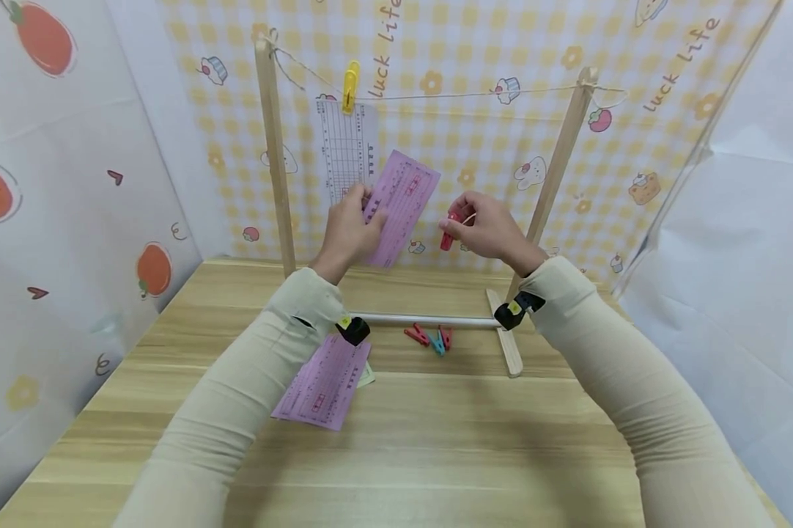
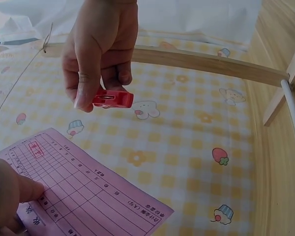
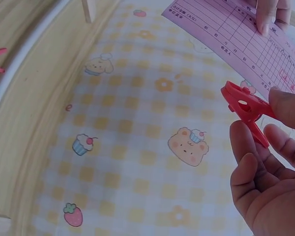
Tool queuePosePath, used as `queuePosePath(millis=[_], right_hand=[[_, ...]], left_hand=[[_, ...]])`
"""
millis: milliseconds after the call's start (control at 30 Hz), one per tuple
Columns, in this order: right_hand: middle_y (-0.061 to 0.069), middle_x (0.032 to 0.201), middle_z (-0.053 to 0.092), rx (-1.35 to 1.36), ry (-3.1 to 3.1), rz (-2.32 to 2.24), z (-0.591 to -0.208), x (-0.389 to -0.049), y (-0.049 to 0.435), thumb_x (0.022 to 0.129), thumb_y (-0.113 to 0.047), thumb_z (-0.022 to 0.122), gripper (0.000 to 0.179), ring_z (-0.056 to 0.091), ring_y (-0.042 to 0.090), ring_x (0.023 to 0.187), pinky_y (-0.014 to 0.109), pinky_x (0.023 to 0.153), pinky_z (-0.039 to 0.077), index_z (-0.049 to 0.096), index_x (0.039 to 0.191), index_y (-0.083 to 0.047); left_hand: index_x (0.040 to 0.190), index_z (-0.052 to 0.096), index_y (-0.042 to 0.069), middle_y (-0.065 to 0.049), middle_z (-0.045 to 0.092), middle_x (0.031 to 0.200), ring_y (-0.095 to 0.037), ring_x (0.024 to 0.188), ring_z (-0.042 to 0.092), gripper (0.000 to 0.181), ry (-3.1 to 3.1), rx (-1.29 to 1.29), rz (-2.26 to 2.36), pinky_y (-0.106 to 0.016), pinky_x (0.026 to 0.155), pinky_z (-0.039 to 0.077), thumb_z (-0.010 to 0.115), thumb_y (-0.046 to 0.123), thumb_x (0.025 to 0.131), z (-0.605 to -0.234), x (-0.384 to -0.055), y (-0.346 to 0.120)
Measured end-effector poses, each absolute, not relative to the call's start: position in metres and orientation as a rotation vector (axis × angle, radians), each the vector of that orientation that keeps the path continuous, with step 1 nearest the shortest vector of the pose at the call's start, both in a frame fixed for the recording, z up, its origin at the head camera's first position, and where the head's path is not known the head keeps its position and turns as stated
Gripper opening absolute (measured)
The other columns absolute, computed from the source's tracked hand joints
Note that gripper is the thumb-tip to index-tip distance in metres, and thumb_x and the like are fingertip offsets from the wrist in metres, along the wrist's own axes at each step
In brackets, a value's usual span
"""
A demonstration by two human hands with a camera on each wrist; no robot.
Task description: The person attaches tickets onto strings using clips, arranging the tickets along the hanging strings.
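A pink printed receipt slip [image 1: 404, 198] tilts in the air below the string, pinched at its left edge by my left hand [image 1: 352, 229]; the left wrist view shows the thumb on its face. To its right, my right hand [image 1: 487, 226] holds a red clothespin [image 1: 447, 233] between thumb and fingers, apart from the slip. In the right wrist view the red clothespin [image 3: 246, 105] points away from the palm. Behind the left hand, a white printed slip [image 1: 344, 143] hangs from the string [image 1: 436, 96] under a yellow clothespin [image 1: 350, 86].
Two wooden posts [image 1: 276, 158] carry the string, with a metal bar [image 1: 429, 320] low between them. Red and blue clothespins [image 1: 439, 342] lie on the wooden table [image 1: 436, 455] in front of the bar. More pink slips [image 1: 327, 385] lie at the left, over a pale paper [image 1: 366, 375].
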State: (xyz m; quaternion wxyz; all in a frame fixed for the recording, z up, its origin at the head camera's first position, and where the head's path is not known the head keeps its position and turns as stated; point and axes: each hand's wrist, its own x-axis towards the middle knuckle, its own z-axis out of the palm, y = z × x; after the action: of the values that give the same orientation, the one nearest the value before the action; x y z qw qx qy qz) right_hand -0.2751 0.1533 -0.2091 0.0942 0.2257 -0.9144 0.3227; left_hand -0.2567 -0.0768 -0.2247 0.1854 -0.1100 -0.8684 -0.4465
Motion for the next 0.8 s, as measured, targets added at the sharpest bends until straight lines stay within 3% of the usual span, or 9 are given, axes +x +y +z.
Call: queuePosePath(millis=[467,800], right_hand=[[0.011,0.091,0.062,0.713,-2.647,0.953,-0.193,-0.275,0.148,0.093,-0.027,0.066,0.025,0.061,0.022,0.075,0.028,0.049,0.053,0.059,0.102,-0.004],[0.009,0.093,0.064,0.706,-2.597,0.873,-0.183,-0.276,0.144,0.092,-0.026,0.067,0.025,0.063,0.021,0.085,0.030,0.067,0.048,0.060,0.102,-0.005]], left_hand=[[0.118,0.049,0.005,-0.014,0.062,0.110,-0.027,0.094,0.064,0.024,-2.395,-0.326,-1.315,-0.036,0.077,0.055,0.057,0.014,0.098,-0.213,-0.259,-0.071],[0.121,0.048,0.005,-0.015,0.063,0.113,-0.026,0.094,0.064,0.027,-2.344,-0.301,-1.372,-0.035,0.076,0.055,0.057,0.015,0.098,-0.206,-0.260,-0.071]])
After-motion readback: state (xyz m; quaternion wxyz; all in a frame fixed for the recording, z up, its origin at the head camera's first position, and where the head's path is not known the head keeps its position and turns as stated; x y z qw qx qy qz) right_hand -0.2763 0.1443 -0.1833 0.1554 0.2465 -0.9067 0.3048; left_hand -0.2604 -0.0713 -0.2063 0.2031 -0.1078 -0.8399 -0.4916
